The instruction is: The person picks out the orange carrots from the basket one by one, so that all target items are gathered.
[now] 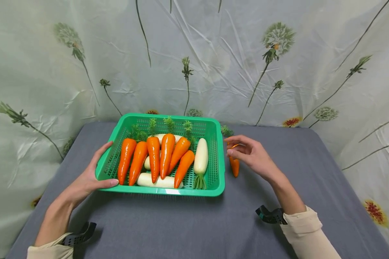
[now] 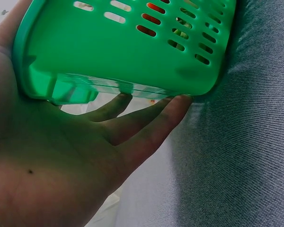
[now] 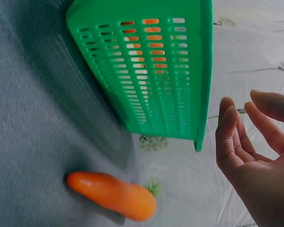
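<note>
A green perforated basket (image 1: 168, 191) stands on the cloth, tilted slightly in view, with several orange carrots (image 1: 167, 154) and several white radishes (image 1: 201, 156) in it. My left hand (image 1: 85, 180) grips its left end, thumb over the rim; in the left wrist view the fingers (image 2: 146, 130) reach along the outer wall. One carrot (image 3: 113, 194) with a green top lies on the cloth beyond the basket's right side. Above it hovers my right hand (image 1: 253, 154), fingers loosely bent and holding nothing. In the head view this hand partly hides that carrot.
A grey cloth (image 1: 194, 226) covers the table. Behind it hangs a pale, creased sheet (image 1: 214, 54) printed with dandelions, close to the table's back edge. Dark straps (image 1: 79, 235) circle both wrists.
</note>
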Demonstrator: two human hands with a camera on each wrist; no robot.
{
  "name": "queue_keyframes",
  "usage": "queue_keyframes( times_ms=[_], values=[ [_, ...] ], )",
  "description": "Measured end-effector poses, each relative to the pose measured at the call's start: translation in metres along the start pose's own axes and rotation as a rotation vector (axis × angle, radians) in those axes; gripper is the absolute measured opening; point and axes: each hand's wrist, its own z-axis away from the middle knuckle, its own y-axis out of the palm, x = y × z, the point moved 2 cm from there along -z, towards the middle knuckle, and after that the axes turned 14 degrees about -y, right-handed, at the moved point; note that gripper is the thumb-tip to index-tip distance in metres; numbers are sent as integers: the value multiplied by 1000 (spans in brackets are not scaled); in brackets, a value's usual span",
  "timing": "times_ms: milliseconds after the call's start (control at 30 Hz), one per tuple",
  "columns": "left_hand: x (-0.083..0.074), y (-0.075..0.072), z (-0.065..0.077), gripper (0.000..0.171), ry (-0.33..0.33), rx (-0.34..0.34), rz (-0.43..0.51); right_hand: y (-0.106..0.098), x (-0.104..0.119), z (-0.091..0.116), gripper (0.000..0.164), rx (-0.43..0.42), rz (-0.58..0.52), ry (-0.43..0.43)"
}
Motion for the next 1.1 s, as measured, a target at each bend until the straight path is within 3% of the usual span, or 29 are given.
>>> queue_keyframes(
  times_ms=[467,933,1100],
  values=[
    [2,2,-2,113,3,-1,-16,23,7,-6,43,7,-170,-48],
    [-1,4,-3,112,0,0,-8,41,14,-16,43,45,-140,-68],
    [1,2,1,112,-1,-3,-12,52,16,-20,43,80,-176,-94]
  ],
)
